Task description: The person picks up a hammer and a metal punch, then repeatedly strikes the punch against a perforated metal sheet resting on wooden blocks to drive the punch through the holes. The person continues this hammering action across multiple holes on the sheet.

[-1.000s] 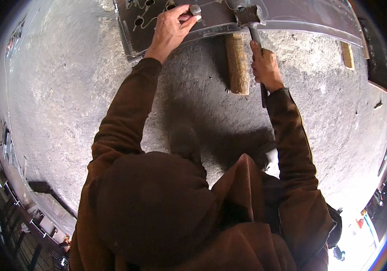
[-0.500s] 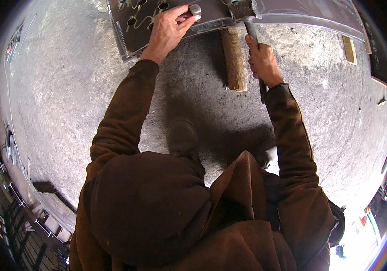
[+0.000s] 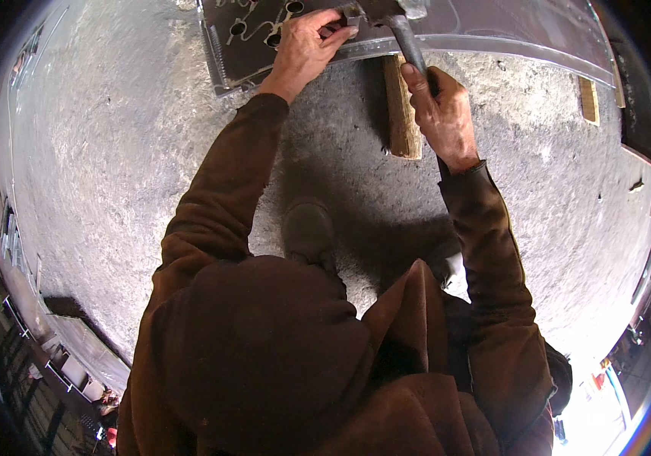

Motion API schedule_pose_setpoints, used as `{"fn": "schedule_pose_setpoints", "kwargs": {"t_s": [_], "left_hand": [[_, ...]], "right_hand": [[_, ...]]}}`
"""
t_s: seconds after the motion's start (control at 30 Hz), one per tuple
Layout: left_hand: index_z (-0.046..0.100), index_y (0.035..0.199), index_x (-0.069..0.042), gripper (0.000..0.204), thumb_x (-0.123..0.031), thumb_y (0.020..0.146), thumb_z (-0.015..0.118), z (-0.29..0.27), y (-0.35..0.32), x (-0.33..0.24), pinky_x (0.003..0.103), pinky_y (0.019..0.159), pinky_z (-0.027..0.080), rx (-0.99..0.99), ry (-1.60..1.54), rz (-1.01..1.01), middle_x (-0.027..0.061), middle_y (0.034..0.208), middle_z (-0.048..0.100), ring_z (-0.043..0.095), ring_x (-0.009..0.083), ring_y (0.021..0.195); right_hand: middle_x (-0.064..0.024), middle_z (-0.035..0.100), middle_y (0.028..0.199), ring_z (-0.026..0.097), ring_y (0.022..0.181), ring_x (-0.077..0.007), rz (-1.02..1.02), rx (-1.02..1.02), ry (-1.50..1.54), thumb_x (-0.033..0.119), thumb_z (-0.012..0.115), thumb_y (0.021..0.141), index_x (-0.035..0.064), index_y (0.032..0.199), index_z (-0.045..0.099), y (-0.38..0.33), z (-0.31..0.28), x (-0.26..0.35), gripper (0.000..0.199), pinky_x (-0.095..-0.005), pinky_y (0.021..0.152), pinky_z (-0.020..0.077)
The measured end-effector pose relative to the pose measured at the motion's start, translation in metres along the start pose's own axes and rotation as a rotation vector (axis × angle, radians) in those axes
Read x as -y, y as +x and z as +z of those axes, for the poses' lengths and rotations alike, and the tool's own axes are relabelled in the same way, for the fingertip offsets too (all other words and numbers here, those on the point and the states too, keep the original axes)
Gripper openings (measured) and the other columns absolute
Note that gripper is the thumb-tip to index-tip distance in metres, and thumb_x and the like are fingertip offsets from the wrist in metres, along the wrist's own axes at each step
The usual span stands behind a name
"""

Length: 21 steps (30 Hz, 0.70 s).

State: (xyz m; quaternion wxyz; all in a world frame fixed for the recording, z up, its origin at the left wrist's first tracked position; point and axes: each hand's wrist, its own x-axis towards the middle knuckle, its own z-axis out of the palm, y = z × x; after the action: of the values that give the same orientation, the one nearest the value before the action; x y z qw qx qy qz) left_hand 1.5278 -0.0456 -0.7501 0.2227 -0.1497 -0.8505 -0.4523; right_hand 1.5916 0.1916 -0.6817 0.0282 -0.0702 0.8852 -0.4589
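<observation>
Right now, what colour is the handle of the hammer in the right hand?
The hammer handle is dark grey; the head view shows it best.

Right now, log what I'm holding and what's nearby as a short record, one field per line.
Left grip: pinching a metal block
Right grip: around the handle of the hammer
Hammer head: close to the block; contact unclear
Plate: dark, holes toward its left end
Wood: at the plate's near edge; smaller piece farther right
Floor: grey, rough
</observation>
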Motion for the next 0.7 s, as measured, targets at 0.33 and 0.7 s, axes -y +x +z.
{"fn": "schedule_pose_setpoints", "kwargs": {"t_s": [0.33,0.7], "left_hand": [[0.071,0.103,-0.001,0.03,-0.028,0.09,0.079,0.006,0.003,0.003,0.03,0.058,0.057,0.052,-0.149,-0.104,0.0113,0.078,0.074,0.074,0.0188,0.07],[0.071,0.099,0.0,0.026,-0.024,0.092,0.076,0.001,0.007,0.007,0.032,0.061,0.052,0.013,0.045,-0.037,0.0101,0.079,0.07,0.065,0.0155,0.067]], "right_hand": [[-0.0112,0.072,0.08,0.065,0.06,-0.0209,-0.591,-0.315,-1.314,0.015,0.055,0.098,0.0029,0.105,0.072,0.045,-0.174,0.131,0.022,-0.0329,0.056,0.052],[-0.0167,0.063,0.068,0.062,0.062,-0.0277,0.139,0.195,-0.193,0.04,0.058,0.101,-0.0038,0.098,0.069,0.023,-0.009,-0.017,0.046,-0.0432,0.057,0.0511]]}}
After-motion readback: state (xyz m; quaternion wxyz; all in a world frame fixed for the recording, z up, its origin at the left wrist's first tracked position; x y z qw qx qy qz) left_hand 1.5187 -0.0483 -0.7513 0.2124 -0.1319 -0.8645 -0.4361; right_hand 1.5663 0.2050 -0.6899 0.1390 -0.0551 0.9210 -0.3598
